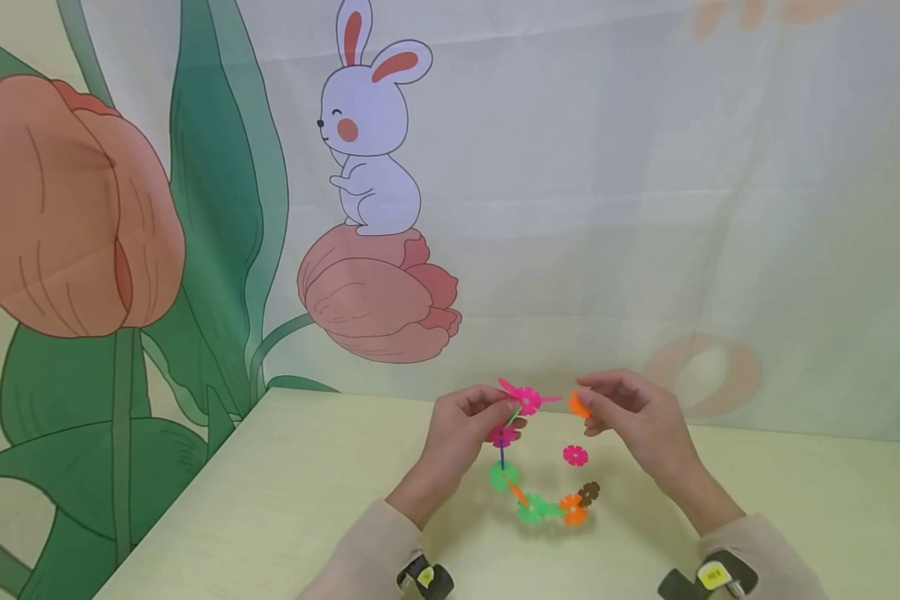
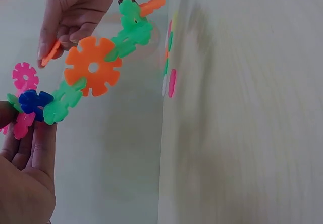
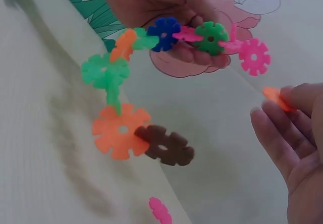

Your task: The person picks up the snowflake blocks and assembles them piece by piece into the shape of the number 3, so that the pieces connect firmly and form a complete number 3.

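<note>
Left hand (image 1: 461, 425) pinches the upper end of a chain of snowflake discs (image 1: 528, 467) between curled fingers (image 3: 194, 52); the chain hangs in a curve above the desk (image 1: 285, 492), with green, orange and brown discs at its lower end. Just right of the chain, a loose pink disc (image 1: 575, 455) lies on the desk. Right hand (image 1: 637, 417), near the chain's top but apart from it, pinches a single orange disc (image 1: 579, 405) at its fingertips.
</note>
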`<state>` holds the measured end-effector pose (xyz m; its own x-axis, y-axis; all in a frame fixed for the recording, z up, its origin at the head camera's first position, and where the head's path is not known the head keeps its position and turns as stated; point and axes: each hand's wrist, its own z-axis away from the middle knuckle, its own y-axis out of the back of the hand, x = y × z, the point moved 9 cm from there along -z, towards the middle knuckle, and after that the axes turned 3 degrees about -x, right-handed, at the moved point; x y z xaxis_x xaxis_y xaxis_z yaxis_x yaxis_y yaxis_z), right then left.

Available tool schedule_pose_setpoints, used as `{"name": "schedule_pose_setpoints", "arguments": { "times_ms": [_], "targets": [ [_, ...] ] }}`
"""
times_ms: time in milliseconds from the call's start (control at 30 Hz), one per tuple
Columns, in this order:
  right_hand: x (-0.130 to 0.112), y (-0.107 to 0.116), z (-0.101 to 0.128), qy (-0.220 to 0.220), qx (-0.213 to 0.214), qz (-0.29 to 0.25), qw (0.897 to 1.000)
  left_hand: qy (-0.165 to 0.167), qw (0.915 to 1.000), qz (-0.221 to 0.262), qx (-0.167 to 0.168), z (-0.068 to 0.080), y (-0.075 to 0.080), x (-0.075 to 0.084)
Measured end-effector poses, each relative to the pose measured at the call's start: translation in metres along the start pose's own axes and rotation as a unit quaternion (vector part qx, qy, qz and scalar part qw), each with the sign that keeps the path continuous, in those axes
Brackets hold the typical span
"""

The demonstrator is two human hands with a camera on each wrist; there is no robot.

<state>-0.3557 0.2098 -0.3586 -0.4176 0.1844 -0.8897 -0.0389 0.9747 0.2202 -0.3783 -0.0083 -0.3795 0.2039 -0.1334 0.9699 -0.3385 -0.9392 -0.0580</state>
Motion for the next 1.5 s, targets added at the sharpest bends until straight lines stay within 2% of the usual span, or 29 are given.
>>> {"name": "schedule_pose_setpoints", "arguments": {
  "times_ms": [133,300,667,1100,1433,1500],
  "targets": [
    [0.0,0.001,0.0,-0.01,-0.004,-0.047,0.999,0.003,0.9999,-0.002,0.014,0.0,0.004,-0.001],
    [-0.002,-0.003,0.0,-0.01,-0.017,-0.065,0.998,0.009,0.9998,-0.007,0.014,0.0,0.003,-0.003],
    [-0.001,-0.006,0.001,-0.019,-0.016,-0.072,0.997,0.014,0.9999,-0.007,0.002,0.0,-0.002,-0.004],
    [-0.006,-0.009,0.002,-0.02,-0.022,-0.047,0.998,0.008,0.9995,-0.029,0.005,0.001,0.0,-0.001],
    [-0.007,-0.011,0.003,-0.007,-0.02,-0.048,0.999,0.015,0.9978,-0.065,0.008,0.003,-0.001,-0.001],
    [-0.006,-0.012,0.002,-0.003,-0.023,-0.05,0.998,0.013,0.9982,-0.058,0.007,0.003,0.0,-0.001]
  ]
}}
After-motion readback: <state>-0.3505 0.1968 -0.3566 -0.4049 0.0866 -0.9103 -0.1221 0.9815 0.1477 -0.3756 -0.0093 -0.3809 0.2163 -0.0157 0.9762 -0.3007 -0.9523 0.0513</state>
